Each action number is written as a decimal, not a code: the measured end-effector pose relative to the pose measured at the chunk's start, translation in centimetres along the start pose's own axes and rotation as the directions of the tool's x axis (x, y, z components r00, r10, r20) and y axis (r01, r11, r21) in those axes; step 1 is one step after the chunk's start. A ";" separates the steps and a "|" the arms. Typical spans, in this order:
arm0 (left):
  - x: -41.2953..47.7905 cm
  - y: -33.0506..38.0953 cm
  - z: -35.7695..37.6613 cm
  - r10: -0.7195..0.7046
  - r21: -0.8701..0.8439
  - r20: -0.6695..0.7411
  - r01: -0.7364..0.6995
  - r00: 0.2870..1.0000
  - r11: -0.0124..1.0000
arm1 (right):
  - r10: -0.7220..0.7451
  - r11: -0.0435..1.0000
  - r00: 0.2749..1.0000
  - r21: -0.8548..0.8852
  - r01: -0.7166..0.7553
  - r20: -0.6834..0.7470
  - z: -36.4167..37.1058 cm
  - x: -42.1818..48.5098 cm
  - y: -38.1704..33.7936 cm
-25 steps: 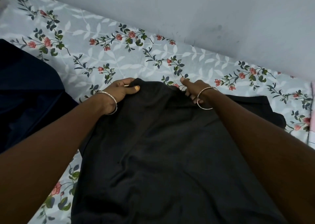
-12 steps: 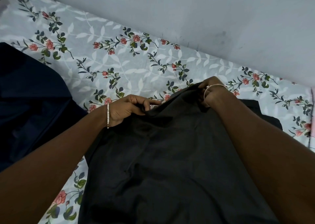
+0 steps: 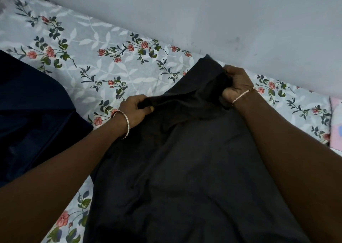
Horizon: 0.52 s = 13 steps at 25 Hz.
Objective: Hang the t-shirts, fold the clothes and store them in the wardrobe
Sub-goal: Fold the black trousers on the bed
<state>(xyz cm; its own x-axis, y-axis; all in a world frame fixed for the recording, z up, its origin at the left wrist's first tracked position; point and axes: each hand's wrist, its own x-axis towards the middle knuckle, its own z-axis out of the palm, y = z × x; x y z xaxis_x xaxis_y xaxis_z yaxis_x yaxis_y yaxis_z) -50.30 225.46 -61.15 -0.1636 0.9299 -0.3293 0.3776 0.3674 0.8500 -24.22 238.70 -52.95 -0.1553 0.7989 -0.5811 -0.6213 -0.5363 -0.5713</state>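
The plain black garment (image 3: 185,168), creased, lies on the bed (image 3: 92,45), its top edge gripped by left hand (image 3: 134,110) and right hand (image 3: 236,84) fingers.

likely a bedroom: floral bedsheet (image 3: 103,39), wall (image 3: 222,11).

A plain black garment (image 3: 185,168) fills the lower centre. At left lies dark navy cloth (image 3: 33,113). The bedsheet (image 3: 88,39) is pale grey with white leaves and pink flowers on green stems. The upper wall (image 3: 203,11) is grey-white.
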 end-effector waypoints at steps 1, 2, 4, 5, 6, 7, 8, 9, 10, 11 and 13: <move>0.2 -0.2 -0.1 -0.005 0.088 -0.136 0.017 0.991 0.996 | -0.046 0.998 0.999 0.037 0.046 0.007 0.7 0.1 0.2; 0.2 -0.4 -0.3 -0.004 0.163 -0.237 0.043 0.972 0.986 | -0.097 0.994 0.995 0.053 0.096 0.021 1.2 0.2 0.1; 0.3 -0.6 -0.7 -0.005 0.278 -0.305 0.094 0.952 0.956 | -0.165 0.986 0.981 0.054 0.160 0.098 2.5 0.0 -0.5; 0.3 -0.8 -0.8 -0.006 0.311 -0.297 0.103 0.955 0.945 | -0.178 0.983 0.973 0.067 0.170 0.150 3.0 -0.3 -0.9; 0.4 -1.2 -0.9 -0.016 0.321 -0.278 0.109 0.960 0.941 | -0.176 0.983 0.964 0.095 0.160 0.197 3.2 -0.5 -1.3; 0.5 -1.5 -1.0 -0.034 0.306 -0.258 0.115 0.965 0.945 | -0.162 0.983 0.959 0.125 0.136 0.230 3.0 -0.7 -1.5; 0.5 -1.9 -1.1 -0.067 0.255 -0.230 0.127 0.971 0.959 | -0.146 0.983 0.956 0.148 0.111 0.255 2.5 -0.8 -1.6; 0.5 -2.2 -1.3 -0.118 0.156 -0.187 0.148 0.975 0.977 | -0.130 0.984 0.954 0.156 0.090 0.272 1.9 -1.0 -1.5; 0.4 -2.4 -1.6 -0.190 0.028 -0.122 0.195 0.974 0.980 | -0.117 0.985 0.951 0.153 0.075 0.287 1.2 -1.3 -1.2; 0.2 -2.6 -2.0 -0.254 -0.087 -0.046 0.250 0.966 0.964 | -0.100 0.987 0.946 0.147 0.057 0.307 0.5 -1.5 -0.8; -0.1 -3.1 -2.6 -0.283 -0.200 0.054 0.288 0.958 0.937 | -0.076 0.991 0.939 0.127 0.035 0.336 -1.1 -2.1 0.2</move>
<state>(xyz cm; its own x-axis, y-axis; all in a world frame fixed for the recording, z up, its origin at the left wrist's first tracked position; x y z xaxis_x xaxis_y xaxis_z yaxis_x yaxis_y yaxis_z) -53.78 224.16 -62.68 -0.2145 0.7874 -0.5779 0.1243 0.6088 0.7835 -23.18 236.61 -52.50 -0.3564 0.8824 -0.3072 -0.7192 -0.4690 -0.5127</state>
